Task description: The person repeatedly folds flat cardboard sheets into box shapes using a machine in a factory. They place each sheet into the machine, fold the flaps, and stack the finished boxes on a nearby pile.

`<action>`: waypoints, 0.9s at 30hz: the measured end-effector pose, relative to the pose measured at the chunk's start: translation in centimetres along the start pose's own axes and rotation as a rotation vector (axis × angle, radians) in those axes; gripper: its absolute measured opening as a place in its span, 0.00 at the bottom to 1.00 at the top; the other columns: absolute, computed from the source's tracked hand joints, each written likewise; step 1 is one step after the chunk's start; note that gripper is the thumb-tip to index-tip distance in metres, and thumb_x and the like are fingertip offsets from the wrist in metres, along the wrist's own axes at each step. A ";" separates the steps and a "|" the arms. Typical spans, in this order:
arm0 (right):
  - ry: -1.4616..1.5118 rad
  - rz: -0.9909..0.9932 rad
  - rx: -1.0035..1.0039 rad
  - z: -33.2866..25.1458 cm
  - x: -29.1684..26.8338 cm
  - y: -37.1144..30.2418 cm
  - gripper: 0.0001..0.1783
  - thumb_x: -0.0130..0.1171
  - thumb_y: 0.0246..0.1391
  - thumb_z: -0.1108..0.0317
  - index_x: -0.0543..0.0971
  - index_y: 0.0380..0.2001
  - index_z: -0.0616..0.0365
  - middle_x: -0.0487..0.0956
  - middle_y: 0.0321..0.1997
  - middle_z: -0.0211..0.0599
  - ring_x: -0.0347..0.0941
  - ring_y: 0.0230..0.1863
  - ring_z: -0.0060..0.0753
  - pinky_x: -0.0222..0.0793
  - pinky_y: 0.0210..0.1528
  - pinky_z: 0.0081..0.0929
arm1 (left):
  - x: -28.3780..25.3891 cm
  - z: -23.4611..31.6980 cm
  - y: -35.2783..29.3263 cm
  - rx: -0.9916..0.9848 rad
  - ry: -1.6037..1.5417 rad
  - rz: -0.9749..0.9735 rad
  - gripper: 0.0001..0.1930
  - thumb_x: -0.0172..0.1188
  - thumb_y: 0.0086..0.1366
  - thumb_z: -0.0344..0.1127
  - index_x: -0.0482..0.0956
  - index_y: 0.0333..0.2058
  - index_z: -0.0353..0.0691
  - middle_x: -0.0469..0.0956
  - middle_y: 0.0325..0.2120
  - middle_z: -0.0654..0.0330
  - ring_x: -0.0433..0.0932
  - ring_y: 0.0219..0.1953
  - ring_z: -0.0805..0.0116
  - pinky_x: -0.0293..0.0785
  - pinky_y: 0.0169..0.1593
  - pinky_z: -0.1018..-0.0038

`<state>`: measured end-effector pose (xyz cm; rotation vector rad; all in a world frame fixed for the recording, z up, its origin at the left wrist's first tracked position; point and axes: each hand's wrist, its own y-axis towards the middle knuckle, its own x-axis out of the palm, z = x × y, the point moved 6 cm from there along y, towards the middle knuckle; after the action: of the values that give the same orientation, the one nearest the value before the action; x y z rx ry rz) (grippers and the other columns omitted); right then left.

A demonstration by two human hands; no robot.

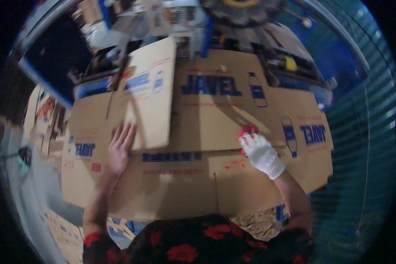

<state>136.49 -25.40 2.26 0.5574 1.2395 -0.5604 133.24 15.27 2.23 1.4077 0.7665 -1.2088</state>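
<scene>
A large brown cardboard box blank [251, 185], printed in blue and red, lies spread out in front of me. One narrow panel [156, 101] of it, or a separate piece on top, stands slightly raised at the left of the middle. My bare left hand [122, 143] rests against this panel's lower left edge, its fingers stretched out. On my right hand [260, 152] is a white glove with red fingertips. Its fingers are curled at the near edge of a middle flap [224, 127]; the exact grip is partly hidden by the glove.
Beyond the cardboard stands a machine with a large dark toothed wheel [242, 11] and blue metal parts [321, 57]. Green corrugated sheeting [365, 176] runs along the right. More cardboard [46, 116] stands at the left, and scraps [259, 222] lie below the near edge.
</scene>
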 end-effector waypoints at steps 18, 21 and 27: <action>0.270 0.157 0.614 10.5 1.8 -12.4 0.30 0.52 0.59 0.59 0.63 0.62 0.59 0.62 0.65 0.52 0.59 0.66 0.43 0.59 0.62 0.38 | -8.7 -14.9 -20.2 -1.090 0.431 0.060 0.27 0.57 0.60 0.52 0.74 0.51 0.40 0.71 0.53 0.53 0.68 0.55 0.52 0.66 0.54 0.59; 0.150 0.011 0.591 5.1 0.0 -17.2 0.41 0.49 0.58 0.40 0.61 0.63 0.59 0.66 0.61 0.58 0.59 0.64 0.53 0.55 0.63 0.52 | -9.9 -17.4 -26.9 -1.310 0.144 0.009 0.31 0.57 0.57 0.58 0.74 0.51 0.39 0.71 0.52 0.50 0.68 0.55 0.50 0.66 0.56 0.57; 0.161 -0.162 0.398 -1.8 -5.0 -16.5 0.42 0.40 0.58 0.34 0.62 0.63 0.56 0.65 0.61 0.60 0.57 0.64 0.60 0.53 0.63 0.58 | -11.0 -18.5 -27.6 -1.298 0.101 -0.128 0.37 0.63 0.52 0.60 0.73 0.52 0.37 0.73 0.49 0.45 0.71 0.52 0.46 0.69 0.55 0.56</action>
<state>123.04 -35.91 5.27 0.8532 1.3402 -0.9241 109.33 40.89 2.38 0.3286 1.3669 -0.4675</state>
